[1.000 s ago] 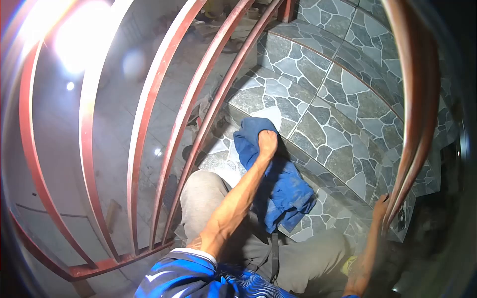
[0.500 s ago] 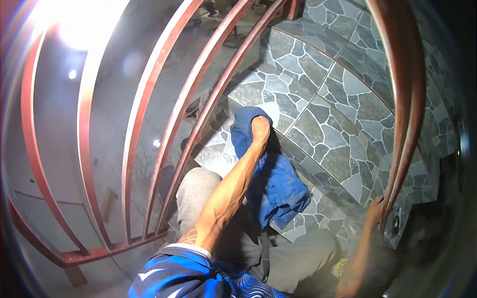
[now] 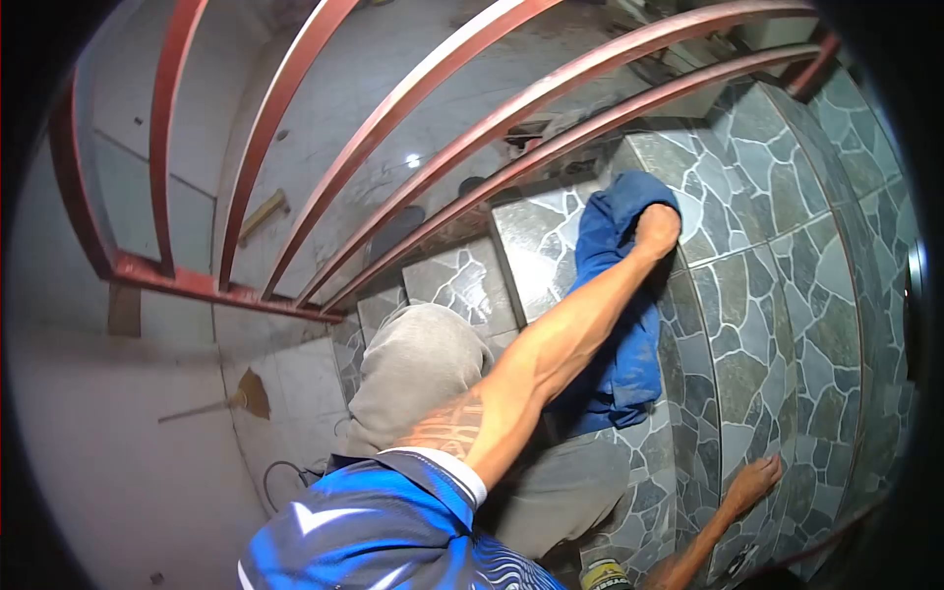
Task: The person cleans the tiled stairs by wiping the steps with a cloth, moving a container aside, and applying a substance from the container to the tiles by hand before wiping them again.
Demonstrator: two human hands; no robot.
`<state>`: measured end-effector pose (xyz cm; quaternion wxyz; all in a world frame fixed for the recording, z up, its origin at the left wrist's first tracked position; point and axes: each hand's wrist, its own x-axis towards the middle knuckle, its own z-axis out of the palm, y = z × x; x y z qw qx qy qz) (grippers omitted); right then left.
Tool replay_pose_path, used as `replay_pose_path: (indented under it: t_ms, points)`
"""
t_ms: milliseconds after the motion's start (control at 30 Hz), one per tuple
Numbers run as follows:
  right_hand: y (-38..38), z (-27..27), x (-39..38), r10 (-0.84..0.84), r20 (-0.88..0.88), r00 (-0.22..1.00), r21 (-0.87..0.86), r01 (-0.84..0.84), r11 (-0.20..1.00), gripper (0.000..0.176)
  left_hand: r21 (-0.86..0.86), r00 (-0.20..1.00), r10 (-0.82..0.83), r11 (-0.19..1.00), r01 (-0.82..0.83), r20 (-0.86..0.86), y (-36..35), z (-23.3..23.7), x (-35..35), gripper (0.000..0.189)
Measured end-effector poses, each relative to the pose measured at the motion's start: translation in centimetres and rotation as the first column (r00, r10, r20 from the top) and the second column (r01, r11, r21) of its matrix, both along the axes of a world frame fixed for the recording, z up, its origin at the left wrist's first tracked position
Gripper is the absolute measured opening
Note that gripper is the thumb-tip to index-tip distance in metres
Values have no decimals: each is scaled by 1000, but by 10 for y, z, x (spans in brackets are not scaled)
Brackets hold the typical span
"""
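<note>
My left hand (image 3: 659, 232) is closed around the upper end of a bunched blue cloth (image 3: 634, 344). The cloth hangs down over the stone-patterned tiled steps (image 3: 733, 295), with its folded lower part beside my leg. The top fold bulges around my fist and touches the tile. Lower right, my right hand (image 3: 755, 484) is against the tiled step, its fingers drawn together. Whatever may be between those fingers is too small to make out.
Red metal railing bars (image 3: 462, 147) curve across the upper left. A broom (image 3: 251, 395) lies on the floor below left. Near my right forearm stands a can with a yellow label (image 3: 605, 575). My grey-clad knee (image 3: 418, 369) is bent in front of me.
My view has turned, shifting the railing and steps. My left hand still grips the blue cloth, now farther right in view. My right hand has moved from beside the railing onto the tiles.
</note>
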<state>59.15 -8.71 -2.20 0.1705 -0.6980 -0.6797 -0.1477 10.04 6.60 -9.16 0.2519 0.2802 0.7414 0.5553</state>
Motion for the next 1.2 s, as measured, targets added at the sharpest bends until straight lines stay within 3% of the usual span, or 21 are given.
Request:
replay_pose_path:
  t_ms: [400,667,767,867,967,1100,1133,1200]
  points:
    - [12,-12,24,100,35,994,19,-101,995,32,-52,992,68,997,-63,109,11,-13,17,28]
    - [7,-6,10,48,34,998,-10,-48,999,34,-67,977,-198,977,203,78,4,-15,4,37]
    - [5,-6,9,62,36,997,0,-62,998,35,-23,985,-167,986,168,40,9,-23,8,38]
    - [3,-3,3,61,19,998,19,-61,998,38,-14,962,-253,967,253,-106,18,-43,13,38]
    - [3,-5,10,90,44,995,13,-91,996,38,20,971,-209,978,208,115,-17,0,7,38]
    - [11,-13,30,73,65,995,-21,-72,997,36,51,978,-198,980,195,67,-27,6,8,37]
    - [13,-15,39,84,79,993,-26,-83,996,36,30,983,-134,991,131,124,-42,25,7,34]
    - [15,-21,54,106,99,989,-19,-104,994,36,45,991,-125,991,123,49,-48,29,3,33]
